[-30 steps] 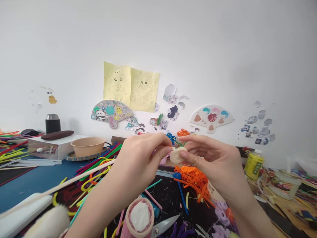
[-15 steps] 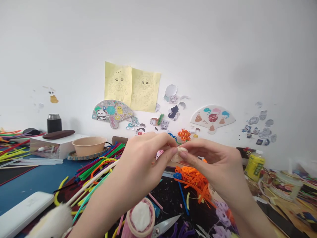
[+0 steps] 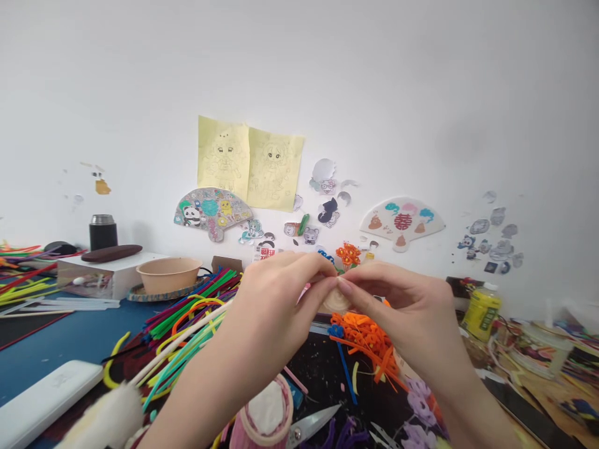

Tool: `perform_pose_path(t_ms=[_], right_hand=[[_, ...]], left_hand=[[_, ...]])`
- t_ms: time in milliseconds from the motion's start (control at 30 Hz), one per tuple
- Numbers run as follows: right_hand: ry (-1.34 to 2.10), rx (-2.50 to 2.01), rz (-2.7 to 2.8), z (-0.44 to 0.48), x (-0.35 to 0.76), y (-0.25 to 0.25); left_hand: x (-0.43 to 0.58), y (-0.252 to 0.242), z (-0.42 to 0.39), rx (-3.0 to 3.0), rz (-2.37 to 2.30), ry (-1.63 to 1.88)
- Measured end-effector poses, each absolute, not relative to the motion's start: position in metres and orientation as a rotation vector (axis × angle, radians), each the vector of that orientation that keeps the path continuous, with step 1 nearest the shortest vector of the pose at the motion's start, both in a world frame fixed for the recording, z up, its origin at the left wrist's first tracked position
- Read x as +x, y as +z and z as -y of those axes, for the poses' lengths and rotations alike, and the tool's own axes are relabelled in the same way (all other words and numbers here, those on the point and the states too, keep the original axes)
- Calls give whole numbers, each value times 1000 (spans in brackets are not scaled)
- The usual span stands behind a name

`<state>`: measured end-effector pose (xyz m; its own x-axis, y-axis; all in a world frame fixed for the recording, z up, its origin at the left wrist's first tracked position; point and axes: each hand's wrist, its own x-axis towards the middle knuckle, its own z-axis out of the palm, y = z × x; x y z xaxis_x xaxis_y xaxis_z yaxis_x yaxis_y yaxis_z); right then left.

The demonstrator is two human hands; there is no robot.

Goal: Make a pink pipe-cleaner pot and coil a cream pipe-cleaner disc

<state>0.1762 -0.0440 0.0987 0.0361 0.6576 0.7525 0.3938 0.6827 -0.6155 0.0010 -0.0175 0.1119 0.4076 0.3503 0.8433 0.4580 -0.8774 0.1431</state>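
Note:
My left hand [image 3: 276,305] and my right hand [image 3: 412,299] meet fingertip to fingertip above the middle of the table. Between them they pinch a small cream-coloured piece [image 3: 336,299], partly covered by the fingers. Orange pipe-cleaner pieces [image 3: 365,333] lie below and beside my right hand. Under my left forearm are bundled coloured pipe cleaners [image 3: 187,324]. A pink round container [image 3: 266,408] with a white top and open scissors [image 3: 312,427] are nearer to me, between the forearms.
A peach bowl [image 3: 169,275], a black flask [image 3: 103,232] and a white case [image 3: 51,399] are at the left. At the right stand a yellow bottle [image 3: 482,310] and a clear tub [image 3: 538,355]. Lilac flowers [image 3: 418,405] lie near my right forearm. Paper fans hang on the wall.
The cream piece has turned between my fingertips and shows more of its rounded underside below them. Both hands have shifted only slightly.

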Motion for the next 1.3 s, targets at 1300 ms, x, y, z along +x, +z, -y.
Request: perform_pose_path(t_ms=[1300], right_hand=[[459,-789,1564,45,191,102]], left_hand=[[-34,121,56,-2182,752,-2844]])
